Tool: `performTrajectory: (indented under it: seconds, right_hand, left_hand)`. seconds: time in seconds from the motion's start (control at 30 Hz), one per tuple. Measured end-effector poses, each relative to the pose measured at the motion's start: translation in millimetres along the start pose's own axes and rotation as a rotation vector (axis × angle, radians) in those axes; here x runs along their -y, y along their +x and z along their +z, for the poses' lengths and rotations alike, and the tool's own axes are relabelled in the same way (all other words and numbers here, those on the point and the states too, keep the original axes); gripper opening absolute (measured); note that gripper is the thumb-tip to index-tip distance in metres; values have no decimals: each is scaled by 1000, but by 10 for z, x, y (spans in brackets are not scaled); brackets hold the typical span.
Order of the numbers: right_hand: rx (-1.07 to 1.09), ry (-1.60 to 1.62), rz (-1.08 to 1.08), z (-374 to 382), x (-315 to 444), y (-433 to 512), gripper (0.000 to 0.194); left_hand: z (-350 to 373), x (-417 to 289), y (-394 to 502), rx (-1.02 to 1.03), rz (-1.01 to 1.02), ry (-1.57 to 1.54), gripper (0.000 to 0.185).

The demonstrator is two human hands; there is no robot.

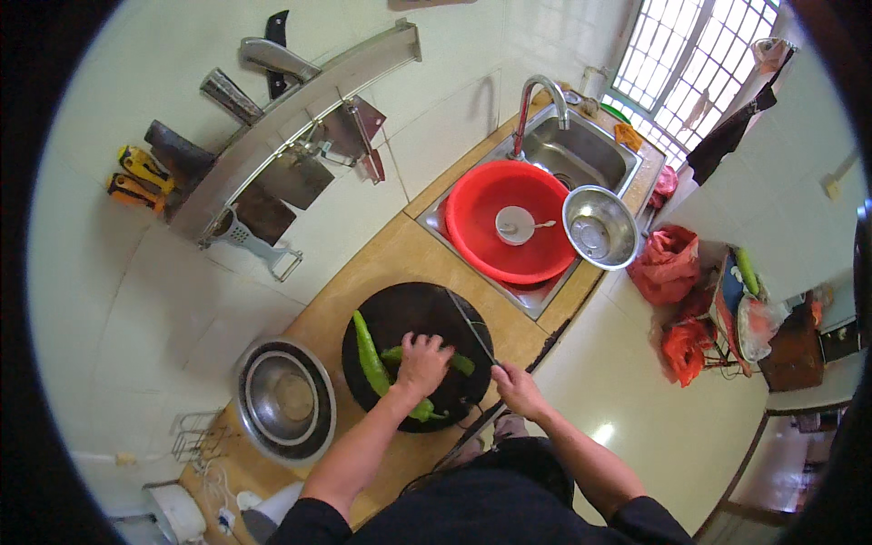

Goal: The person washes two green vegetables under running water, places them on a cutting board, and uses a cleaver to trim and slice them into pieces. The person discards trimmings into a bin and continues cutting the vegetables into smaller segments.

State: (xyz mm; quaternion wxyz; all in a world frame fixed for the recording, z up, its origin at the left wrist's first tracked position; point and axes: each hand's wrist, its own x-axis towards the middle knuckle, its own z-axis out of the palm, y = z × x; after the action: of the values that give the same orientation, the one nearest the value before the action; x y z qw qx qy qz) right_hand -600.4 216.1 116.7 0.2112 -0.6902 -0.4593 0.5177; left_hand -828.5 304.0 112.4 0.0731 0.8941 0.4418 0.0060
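A round dark chopping board (409, 303) lies on the counter in front of me. My left hand (424, 366) is on it with curled fingers, pressing down a green pepper (462, 363) whose two ends show on either side. Its middle is hidden under the fingers. My right hand (519, 393) grips the handle of a kitchen knife (471, 325). The blade is seen nearly edge-on over the board's right side, just right of the pepper's end. Another long green pepper (370, 354) lies along the board's left side, its stem end near me and partly behind my left wrist.
Nested metal bowls (243, 392) stand left of the board. A red basin (470, 197) holding a white bowl (516, 225) with a spoon sits in the sink (579, 139). A metal basin (599, 228) rests beside it, at the counter edge. The wall knife rack (306, 85) holds several knives.
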Motion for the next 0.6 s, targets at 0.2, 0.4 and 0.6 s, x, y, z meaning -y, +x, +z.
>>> performTrajectory:
  seconds: [0.2, 0.4, 0.6]
  right_hand:
    - [28, 239, 56, -437, 6, -384, 38]
    - [-87, 266, 21, -549, -174, -566, 36]
    - [-210, 398, 49, -610, -335, -858, 33]
  left_hand:
    - [-30, 66, -176, 86, 401, 143, 36]
    - [152, 57, -214, -67, 75, -158, 38]
    - [467, -160, 592, -221, -29, -275, 37]
